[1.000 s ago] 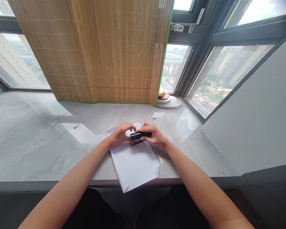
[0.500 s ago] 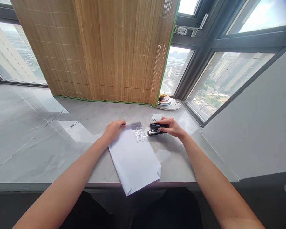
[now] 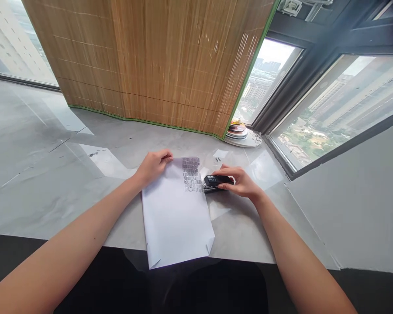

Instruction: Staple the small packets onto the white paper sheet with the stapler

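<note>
A white folded sheet of paper lies on the sill, its near end hanging past the front edge. Rows of metal staples cover its upper right part in a dense block. My left hand pinches the paper's top left corner between thumb and fingers. My right hand is wrapped round a black stapler, whose front end meets the paper's right edge beside the lowest staple rows. Whether the paper is between its jaws I cannot tell.
Two small strips of staples lie beyond the stapler near a patch of light. A bamboo blind with green edging hangs behind the sill. Stacked round discs or plates stand in the corner by the windows; a white wall is at the right.
The stapler has moved left to the paper's edge, and its jaws are closer together. The paper has turned slightly. My left hand keeps its hold, and the view has shifted.
</note>
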A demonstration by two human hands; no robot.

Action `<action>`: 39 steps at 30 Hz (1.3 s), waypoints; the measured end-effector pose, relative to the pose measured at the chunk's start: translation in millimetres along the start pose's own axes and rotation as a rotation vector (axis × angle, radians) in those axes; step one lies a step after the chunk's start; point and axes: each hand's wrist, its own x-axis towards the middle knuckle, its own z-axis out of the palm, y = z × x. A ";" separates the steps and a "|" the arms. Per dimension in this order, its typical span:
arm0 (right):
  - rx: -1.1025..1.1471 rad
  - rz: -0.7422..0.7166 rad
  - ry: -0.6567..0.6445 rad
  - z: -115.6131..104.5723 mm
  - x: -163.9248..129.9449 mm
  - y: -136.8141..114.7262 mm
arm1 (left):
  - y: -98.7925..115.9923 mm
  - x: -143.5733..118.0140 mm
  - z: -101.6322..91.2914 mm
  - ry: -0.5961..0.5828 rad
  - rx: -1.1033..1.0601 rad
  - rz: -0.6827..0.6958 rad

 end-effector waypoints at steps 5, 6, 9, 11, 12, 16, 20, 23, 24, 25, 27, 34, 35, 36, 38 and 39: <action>-0.056 -0.024 -0.053 0.3 0.9 -9.6 | -0.4 -0.2 4.5 -0.066 0.180 0.102; -0.068 -0.040 -0.070 0.7 1.5 -11.4 | 0.8 -0.7 4.5 -0.063 0.231 0.142; -0.091 -0.090 -0.110 1.4 3.1 -15.0 | 8.5 -4.2 1.4 -0.169 0.230 0.311; -0.107 -0.098 -0.119 1.0 3.5 -15.8 | 16.0 -8.2 -1.7 -0.377 0.116 0.435; -0.113 -0.096 -0.120 0.7 3.6 -16.0 | 19.8 -10.4 -2.9 -0.485 0.063 0.480; -0.122 -0.088 -0.115 0.1 4.0 -16.7 | 31.1 -19.6 -0.7 -0.696 0.007 0.525; -0.128 -0.074 -0.093 2.0 5.7 -22.0 | 36.2 -27.8 10.3 -0.716 0.095 0.588; -0.159 -0.052 -0.082 5.7 7.7 -28.5 | 39.7 -32.3 18.8 -0.695 0.174 0.632; -0.169 -0.053 -0.077 7.5 8.4 -30.6 | 40.7 -33.2 21.1 -0.691 0.189 0.633; -0.178 -0.056 -0.073 9.8 9.2 -32.7 | 41.5 -33.8 23.1 -0.688 0.196 0.632; -0.189 -0.069 -0.068 15.3 10.7 -36.6 | 42.0 -34.2 26.3 -0.671 0.196 0.626; -0.207 -0.086 -0.056 35.2 15.1 -47.6 | 38.8 -33.7 31.2 -0.654 0.158 0.582; -0.208 -0.091 -0.054 36.3 15.1 -47.3 | 38.8 -33.5 30.3 -0.650 0.143 0.577; -0.210 -0.097 -0.049 36.9 14.9 -46.2 | 39.1 -33.2 29.0 -0.646 0.134 0.575; -0.217 -0.105 -0.035 36.2 14.0 -42.8 | 39.9 -32.7 25.3 -0.655 0.138 0.570; -0.219 -0.107 -0.027 35.3 13.4 -41.0 | 40.3 -32.5 23.5 -0.667 0.148 0.566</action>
